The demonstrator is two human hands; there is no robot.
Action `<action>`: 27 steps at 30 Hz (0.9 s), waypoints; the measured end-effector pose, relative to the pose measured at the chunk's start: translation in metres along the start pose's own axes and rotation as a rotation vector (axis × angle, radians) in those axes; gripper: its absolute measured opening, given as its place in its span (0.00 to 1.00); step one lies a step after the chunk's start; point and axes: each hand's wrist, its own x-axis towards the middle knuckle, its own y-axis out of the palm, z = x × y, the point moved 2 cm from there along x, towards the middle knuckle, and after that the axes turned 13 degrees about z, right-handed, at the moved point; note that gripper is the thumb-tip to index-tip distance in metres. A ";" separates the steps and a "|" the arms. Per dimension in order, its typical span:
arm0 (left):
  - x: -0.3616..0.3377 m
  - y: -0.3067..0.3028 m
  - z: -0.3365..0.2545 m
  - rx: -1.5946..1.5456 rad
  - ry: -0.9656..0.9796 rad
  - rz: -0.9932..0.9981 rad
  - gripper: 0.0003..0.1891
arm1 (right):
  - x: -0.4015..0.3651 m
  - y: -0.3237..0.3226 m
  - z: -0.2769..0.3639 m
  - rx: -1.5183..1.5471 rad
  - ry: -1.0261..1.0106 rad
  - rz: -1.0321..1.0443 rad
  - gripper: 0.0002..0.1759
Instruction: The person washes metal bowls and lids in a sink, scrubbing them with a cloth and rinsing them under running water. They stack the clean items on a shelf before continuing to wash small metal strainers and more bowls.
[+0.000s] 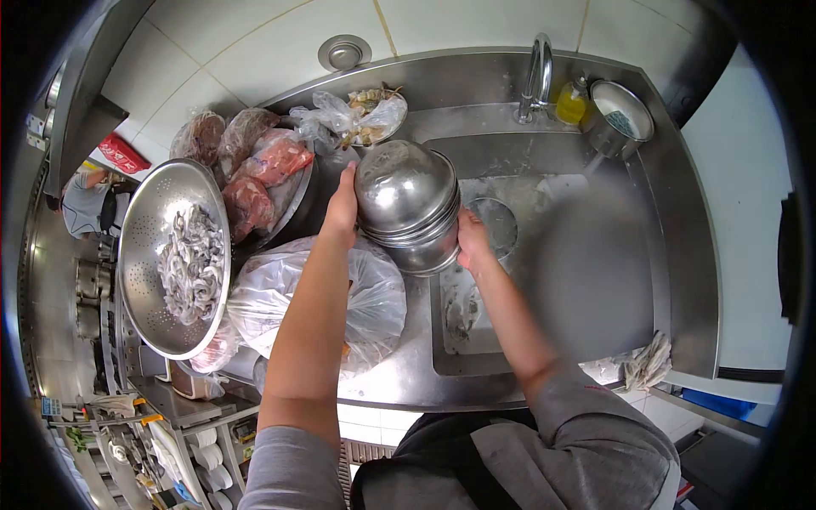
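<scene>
Between my two hands is a stack of shiny steel bowls (pixel 410 191), held over the left edge of the sink (pixel 489 364). The top bowl is turned upside down, its round base facing up. My left hand (pixel 342 204) presses against the left side of the stack, and my right hand (pixel 473 238) grips its lower right side. Just below the stack lies a big white plastic bag (pixel 378 297). Wet residue streaks the sink floor, where a round drain (pixel 495 225) shows beside the bowls.
A perforated colander (pixel 136 255) of greyish squid-like pieces stands left. Behind it are bagged meats (pixel 279 161) and a dish of shrimp (pixel 374 102). A faucet (pixel 535 81), yellow bottle (pixel 572 102) and pot (pixel 608 140) line the back. A grey blur covers the sink's right side.
</scene>
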 end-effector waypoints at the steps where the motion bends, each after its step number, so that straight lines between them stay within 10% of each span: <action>1: 0.001 0.001 0.000 -0.063 0.022 0.031 0.37 | -0.004 0.002 0.001 0.004 -0.002 0.000 0.17; 10: -0.014 0.031 -0.003 0.022 -0.064 -0.112 0.34 | -0.016 0.039 0.079 -0.830 -0.313 0.184 0.17; 18: 0.037 0.020 0.004 0.134 0.078 -0.318 0.37 | 0.090 0.033 0.093 -0.782 -0.096 0.313 0.25; 20: 0.043 0.027 0.000 0.798 0.623 -0.460 0.41 | 0.102 0.037 0.094 -0.812 -0.067 0.280 0.26; 23: -0.024 0.097 -0.043 1.625 0.336 -0.259 0.44 | 0.113 0.046 0.107 -0.834 0.023 0.228 0.27; 27: 0.024 0.085 -0.041 1.485 0.403 -0.324 0.42 | 0.160 0.033 0.101 -0.895 -0.058 0.135 0.29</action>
